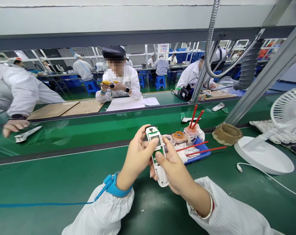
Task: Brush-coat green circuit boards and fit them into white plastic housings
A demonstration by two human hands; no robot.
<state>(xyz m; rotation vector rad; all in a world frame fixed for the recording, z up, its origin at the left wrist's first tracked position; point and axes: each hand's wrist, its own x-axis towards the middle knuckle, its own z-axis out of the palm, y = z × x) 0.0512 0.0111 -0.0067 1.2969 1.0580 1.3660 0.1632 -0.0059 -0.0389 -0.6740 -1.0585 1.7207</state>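
Between my two hands is a long white plastic housing [162,175] with a green circuit board [158,150] and a small display in it. It is tilted, its dark-tipped end pointing away from me. My left hand [140,148] grips the upper left side, thumb on the display area. My right hand [173,163] holds the right side, thumb pressed on the board lower down. The fingers behind the housing are partly hidden. A blue wrist strap [117,185] with a cord circles my left wrist.
Just beyond my right hand, a blue tray [199,151] holds small jars and red sticks. Right of it stand a brown round pot [226,133] and a white fan [264,153] with a cable. White housings [28,134] lie on the green belt [72,135]. Co-workers sit opposite; one reaches in from the left.
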